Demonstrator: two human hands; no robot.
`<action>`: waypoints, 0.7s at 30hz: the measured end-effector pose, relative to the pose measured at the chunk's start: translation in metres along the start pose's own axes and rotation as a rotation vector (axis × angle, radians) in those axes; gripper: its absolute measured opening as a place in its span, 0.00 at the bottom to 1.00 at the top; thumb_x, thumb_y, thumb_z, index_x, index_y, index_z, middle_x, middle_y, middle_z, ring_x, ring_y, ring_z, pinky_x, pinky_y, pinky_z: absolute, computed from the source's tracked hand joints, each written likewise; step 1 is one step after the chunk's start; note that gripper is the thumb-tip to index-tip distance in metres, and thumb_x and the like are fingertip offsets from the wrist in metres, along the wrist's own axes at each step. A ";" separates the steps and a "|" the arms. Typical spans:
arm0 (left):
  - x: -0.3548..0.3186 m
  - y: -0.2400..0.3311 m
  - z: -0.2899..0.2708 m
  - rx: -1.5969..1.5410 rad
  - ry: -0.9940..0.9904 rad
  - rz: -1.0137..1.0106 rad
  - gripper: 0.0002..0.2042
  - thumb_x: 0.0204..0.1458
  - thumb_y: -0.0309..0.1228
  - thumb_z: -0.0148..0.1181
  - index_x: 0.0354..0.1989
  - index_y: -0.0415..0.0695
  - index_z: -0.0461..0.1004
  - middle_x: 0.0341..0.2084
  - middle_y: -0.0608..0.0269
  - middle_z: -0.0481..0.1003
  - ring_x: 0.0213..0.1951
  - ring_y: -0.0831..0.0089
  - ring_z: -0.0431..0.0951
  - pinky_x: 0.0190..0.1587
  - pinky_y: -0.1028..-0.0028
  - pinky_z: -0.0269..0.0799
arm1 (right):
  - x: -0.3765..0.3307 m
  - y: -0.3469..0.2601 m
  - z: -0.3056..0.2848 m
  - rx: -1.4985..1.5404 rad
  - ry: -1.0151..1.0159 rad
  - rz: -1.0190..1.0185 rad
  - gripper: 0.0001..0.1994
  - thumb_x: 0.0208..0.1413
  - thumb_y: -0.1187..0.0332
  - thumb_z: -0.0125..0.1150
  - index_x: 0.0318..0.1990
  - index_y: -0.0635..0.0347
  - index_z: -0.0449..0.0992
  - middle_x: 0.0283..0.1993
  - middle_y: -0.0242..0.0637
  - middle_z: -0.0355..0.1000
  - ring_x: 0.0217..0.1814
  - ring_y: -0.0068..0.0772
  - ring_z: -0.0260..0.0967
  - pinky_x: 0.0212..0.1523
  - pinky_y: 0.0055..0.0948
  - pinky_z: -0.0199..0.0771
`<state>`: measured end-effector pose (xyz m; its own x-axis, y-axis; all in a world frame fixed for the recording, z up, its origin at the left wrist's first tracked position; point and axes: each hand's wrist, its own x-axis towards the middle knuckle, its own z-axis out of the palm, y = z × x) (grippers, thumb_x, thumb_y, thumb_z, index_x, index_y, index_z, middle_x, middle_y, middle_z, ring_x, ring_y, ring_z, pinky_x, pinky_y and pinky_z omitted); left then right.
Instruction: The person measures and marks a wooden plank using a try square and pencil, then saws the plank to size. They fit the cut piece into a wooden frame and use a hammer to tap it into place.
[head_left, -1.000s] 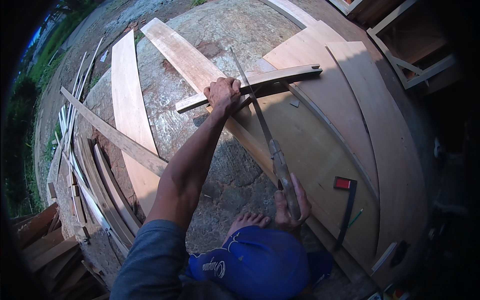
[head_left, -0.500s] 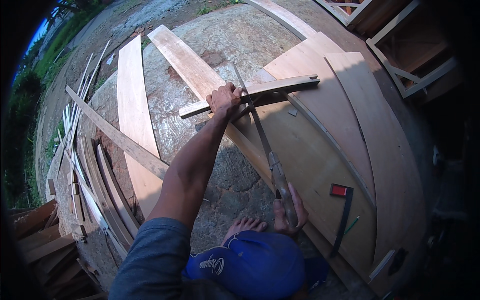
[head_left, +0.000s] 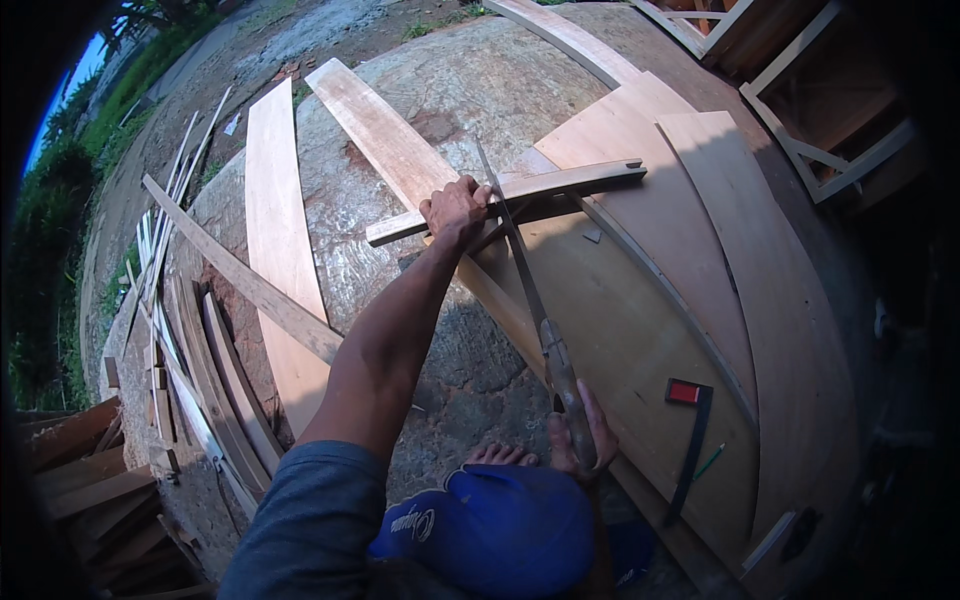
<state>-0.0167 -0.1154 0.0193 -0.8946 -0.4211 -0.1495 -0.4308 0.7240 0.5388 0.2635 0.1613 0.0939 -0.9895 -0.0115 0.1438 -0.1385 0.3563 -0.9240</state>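
Note:
A narrow wooden batten [head_left: 575,180] with a notch at its right end lies crosswise over the edge of a wooden panel [head_left: 600,300]. My left hand [head_left: 458,210] is closed over the batten and presses on it, left of the blade. A handsaw [head_left: 524,266] crosses the batten just beside my left fingers, its tip pointing away from me. Lower down, my right hand [head_left: 580,435] wraps round the saw's handle. Whether the blade has cut into the wood is too small to tell.
A try square [head_left: 690,440] with a red-marked stock and a green pencil [head_left: 710,460] lie on the panel. Plywood sheets [head_left: 770,300] are on the right, wooden frames [head_left: 850,150] at far right. Long boards [head_left: 285,200] and thin strips [head_left: 165,260] lie left. My bare foot [head_left: 500,454] rests below.
The whole view has shifted slightly, moving everything a little right and down. Both hands keep their holds on the batten and the saw, and the saw stays across the batten.

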 end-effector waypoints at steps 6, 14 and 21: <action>-0.006 0.000 -0.008 0.040 -0.007 -0.018 0.19 0.59 0.52 0.54 0.46 0.53 0.82 0.43 0.59 0.83 0.51 0.56 0.76 0.59 0.55 0.56 | -0.046 0.031 -0.036 -0.291 -0.004 -0.246 0.27 0.56 0.64 0.71 0.58 0.75 0.73 0.48 0.56 0.80 0.45 0.52 0.82 0.43 0.40 0.83; -0.003 -0.005 -0.006 0.041 0.064 0.007 0.19 0.61 0.52 0.52 0.44 0.52 0.82 0.44 0.58 0.82 0.51 0.55 0.76 0.58 0.54 0.55 | 0.040 0.000 0.020 -0.021 0.000 -0.144 0.28 0.58 0.61 0.68 0.62 0.70 0.72 0.47 0.53 0.79 0.47 0.42 0.81 0.45 0.36 0.79; -0.009 -0.005 -0.009 0.026 0.040 -0.016 0.19 0.60 0.51 0.53 0.43 0.52 0.82 0.42 0.57 0.82 0.51 0.55 0.76 0.58 0.55 0.56 | -0.043 0.031 -0.045 -0.324 -0.016 -0.382 0.27 0.57 0.63 0.70 0.59 0.73 0.72 0.49 0.56 0.79 0.45 0.49 0.83 0.42 0.42 0.84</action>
<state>-0.0056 -0.1204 0.0251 -0.8825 -0.4537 -0.1239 -0.4481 0.7311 0.5144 0.3032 0.2147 0.0755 -0.8714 -0.2112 0.4428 -0.4738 0.5961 -0.6482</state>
